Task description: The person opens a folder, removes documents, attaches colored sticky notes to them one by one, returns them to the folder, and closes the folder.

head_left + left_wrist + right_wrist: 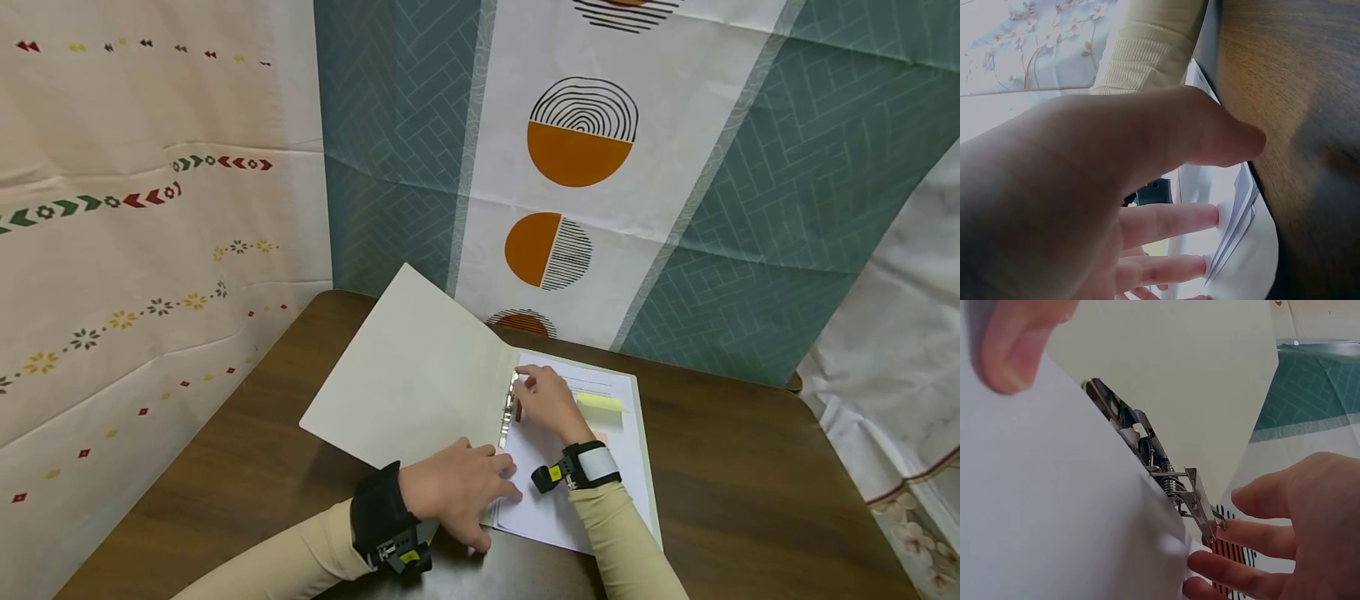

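Observation:
A cream file folder [420, 367] lies spread on the table, white sheets [536, 517] stacked on its right side. Along its spine runs a metal lever clip [1175, 481], its lever tilted up in the right wrist view. My right hand [551, 404] is at the clip's far end; the index fingertip touches the lever, while the thumb stays apart from it. My left hand [457, 483] rests with spread fingers at the near edge of the sheets. In the left wrist view, its fingertips [1207, 215] touch the sheets' edges and the thumb extends over them.
Yellow sticky notes [600, 402] and a partly covered pink one are on the top sheet. The brown wooden table [720, 483] extends to both sides of the folder. Patterned cloth [390, 167] hangs behind the table's far edge.

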{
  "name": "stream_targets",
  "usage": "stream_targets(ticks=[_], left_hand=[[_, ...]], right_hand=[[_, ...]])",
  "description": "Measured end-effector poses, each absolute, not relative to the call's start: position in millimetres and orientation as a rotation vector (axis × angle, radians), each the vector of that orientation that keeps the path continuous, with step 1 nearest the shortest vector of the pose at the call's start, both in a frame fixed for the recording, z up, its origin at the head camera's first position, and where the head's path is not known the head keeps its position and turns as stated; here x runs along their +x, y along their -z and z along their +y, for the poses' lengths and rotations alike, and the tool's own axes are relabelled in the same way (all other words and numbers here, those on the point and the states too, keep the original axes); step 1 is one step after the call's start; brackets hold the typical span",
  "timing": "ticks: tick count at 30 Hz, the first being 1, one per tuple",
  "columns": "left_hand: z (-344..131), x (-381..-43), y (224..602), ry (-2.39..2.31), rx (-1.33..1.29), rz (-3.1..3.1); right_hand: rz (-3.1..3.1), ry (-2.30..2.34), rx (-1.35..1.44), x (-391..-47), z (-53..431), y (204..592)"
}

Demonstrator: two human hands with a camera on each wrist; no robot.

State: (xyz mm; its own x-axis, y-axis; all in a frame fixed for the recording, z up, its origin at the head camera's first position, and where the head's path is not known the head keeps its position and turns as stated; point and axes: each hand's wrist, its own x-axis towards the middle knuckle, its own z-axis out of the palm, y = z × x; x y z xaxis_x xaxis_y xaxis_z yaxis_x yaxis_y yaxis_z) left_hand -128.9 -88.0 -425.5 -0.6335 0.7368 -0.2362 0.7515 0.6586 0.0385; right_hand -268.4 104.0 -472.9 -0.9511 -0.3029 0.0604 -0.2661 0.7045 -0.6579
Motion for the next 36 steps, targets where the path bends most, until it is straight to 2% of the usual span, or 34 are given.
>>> stream_targets(ticks=[8,12,15,19,30,36], left_hand=[[-88.5,-128.4,423.5,0.099,1.209,2.641],[-87.8,-128.2,422.4,0.093,1.199,2.63],[-87.4,-128.1,422.4,0.086,1.191,2.627],[-87.3,-127.5,421.8,0.084,1.187,2.63],[-87.6,-127.3,423.7,0.096,1.197,2.646],[-87.9,-128.1,425.1,0.076,1.2,2.655]], right_hand=[[2.93,1.251,-0.53,-277.2,110.5,484.2],[2.902,1.301,-0.557,-268.7,109.5,467.6],[2.84,1.305,-0.537,-251.0,106.2,440.7],[2.828,1.211,-0.57,-245.0,106.4,430.9],[2.585,0.991,-1.055,-248.1,118.5,428.3],[2.516,0.927,-1.167,-248.3,120.9,429.6]])
